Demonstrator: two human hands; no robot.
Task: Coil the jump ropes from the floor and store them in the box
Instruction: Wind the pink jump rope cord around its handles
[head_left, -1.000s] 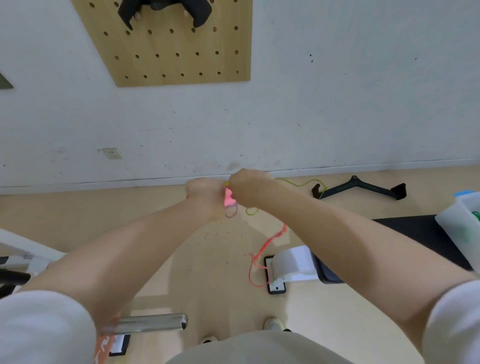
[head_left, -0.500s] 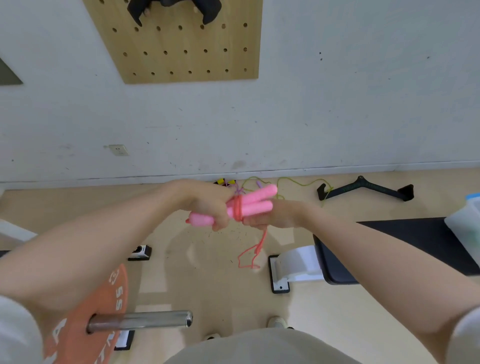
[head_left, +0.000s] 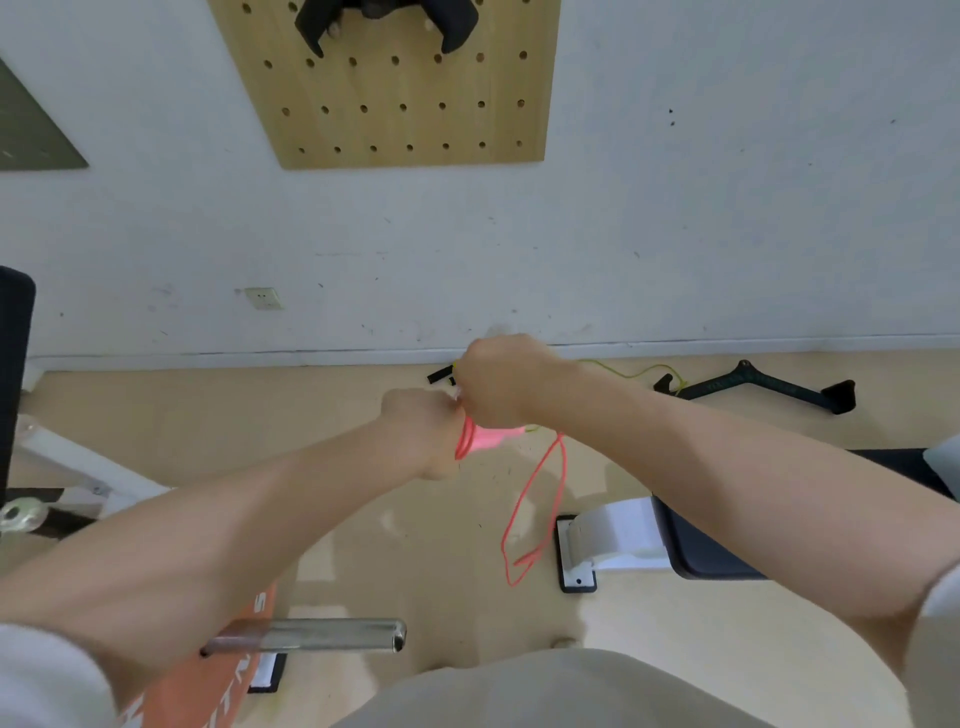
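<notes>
Pale wood floor (head_left: 363, 415) meets a scuffed white wall behind the work, mid-frame. At the centre the left hand (head_left: 421, 431) is fisted round the pink handles (head_left: 491, 436) of a jump rope (head_left: 540, 504), with several turns of thin cord already wound about them; the right hand (head_left: 501, 379), just above and touching, is curled as if pinching the cord, though its fingers are turned away and I cannot be sure. Below, a slack loop of smooth, glossy coral-pink cord hangs toward the floor, so by my reading this rope is partly wound, with that tail left to wrap. Behind the hands a thin yellow-green rope (head_left: 634, 371) lies uncoiled along the wall's foot. At the right edge a translucent pale corner may be the box (head_left: 943, 462); nothing shows inside it. Lower left, a polished steel bar (head_left: 311, 636) crosses an orange plate.
</notes>
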